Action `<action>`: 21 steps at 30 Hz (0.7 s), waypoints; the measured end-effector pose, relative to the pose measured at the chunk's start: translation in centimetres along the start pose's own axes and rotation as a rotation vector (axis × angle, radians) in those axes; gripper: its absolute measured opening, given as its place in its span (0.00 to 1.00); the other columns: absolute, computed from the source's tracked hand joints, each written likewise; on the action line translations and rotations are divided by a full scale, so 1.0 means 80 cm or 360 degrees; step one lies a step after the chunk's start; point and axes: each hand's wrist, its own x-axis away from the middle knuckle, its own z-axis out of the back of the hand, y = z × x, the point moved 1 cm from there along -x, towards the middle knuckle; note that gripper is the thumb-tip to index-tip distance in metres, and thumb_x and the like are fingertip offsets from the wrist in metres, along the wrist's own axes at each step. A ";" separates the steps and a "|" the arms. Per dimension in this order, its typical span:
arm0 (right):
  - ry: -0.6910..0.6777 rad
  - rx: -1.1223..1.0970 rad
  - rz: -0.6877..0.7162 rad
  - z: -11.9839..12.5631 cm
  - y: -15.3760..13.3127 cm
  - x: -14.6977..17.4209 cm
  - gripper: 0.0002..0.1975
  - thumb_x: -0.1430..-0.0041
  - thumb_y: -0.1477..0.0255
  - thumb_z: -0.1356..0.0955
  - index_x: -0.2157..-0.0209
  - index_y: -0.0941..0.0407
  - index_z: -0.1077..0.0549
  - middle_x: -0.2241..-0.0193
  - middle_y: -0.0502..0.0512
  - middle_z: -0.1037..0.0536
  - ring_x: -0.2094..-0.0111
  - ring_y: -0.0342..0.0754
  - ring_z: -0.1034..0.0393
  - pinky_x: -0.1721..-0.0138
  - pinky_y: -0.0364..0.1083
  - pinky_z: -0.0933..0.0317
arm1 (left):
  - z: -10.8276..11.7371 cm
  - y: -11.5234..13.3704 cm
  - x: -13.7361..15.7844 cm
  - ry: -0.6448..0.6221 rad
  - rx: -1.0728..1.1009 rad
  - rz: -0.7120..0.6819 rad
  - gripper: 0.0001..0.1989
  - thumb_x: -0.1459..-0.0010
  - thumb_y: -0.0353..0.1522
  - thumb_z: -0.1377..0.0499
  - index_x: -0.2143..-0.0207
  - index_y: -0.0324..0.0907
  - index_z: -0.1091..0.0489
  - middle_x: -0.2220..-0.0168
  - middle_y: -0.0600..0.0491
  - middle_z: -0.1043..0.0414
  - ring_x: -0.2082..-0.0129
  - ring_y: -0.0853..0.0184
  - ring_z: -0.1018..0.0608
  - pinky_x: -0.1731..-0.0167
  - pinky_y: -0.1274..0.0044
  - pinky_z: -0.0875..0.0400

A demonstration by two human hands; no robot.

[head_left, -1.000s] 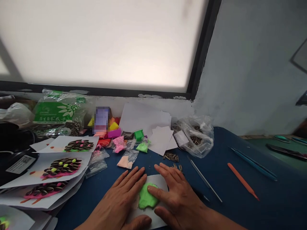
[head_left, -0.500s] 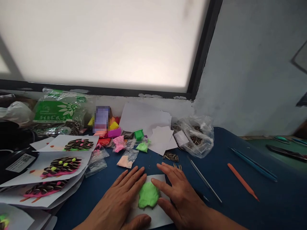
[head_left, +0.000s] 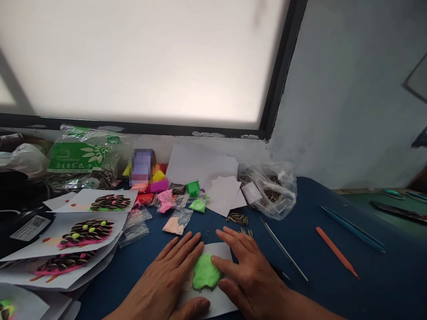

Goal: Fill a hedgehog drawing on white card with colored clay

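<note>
A flattened patch of bright green modelling clay (head_left: pixel 206 273) lies on a white paper card (head_left: pixel 222 302) in front of me. My left hand (head_left: pixel 173 273) rests flat across the card's left side, fingers outstretched beside the clay. From the right, my right hand (head_left: pixel 245 266) reaches over the card with its fingers apart; its index fingertip touches the clay's upper right edge. Neither hand grips anything. Short thin drawn lines show just below the clay. Several sunflower seeds (head_left: pixel 237 218) lie on the table beyond my right hand.
Finished cards with seed-and-clay hedgehogs (head_left: pixel 86 233) are stacked at left. Clay packets (head_left: pixel 167 200), white paper (head_left: pixel 222 193) and a plastic bag of seeds (head_left: pixel 271 191) stand along the back. At right lie a metal rod (head_left: pixel 283 249), an orange clay tool (head_left: pixel 336 252) and blue tweezers (head_left: pixel 353 229).
My right hand has shifted very slightly to the left, its index finger still at the clay's edge. The left hand stays in place.
</note>
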 end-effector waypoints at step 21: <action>0.0206 -0.0093 -0.0199 -0.008 0.003 -0.001 0.19 0.32 0.73 0.42 0.44 0.58 0.29 0.41 0.65 0.33 0.39 0.59 0.40 0.42 0.65 0.43 | 0.001 0.006 0.002 0.0131 -0.0009 0.0114 0.39 0.41 0.54 0.45 0.34 0.45 0.46 0.33 0.47 0.48 0.35 0.49 0.41 0.38 0.59 0.42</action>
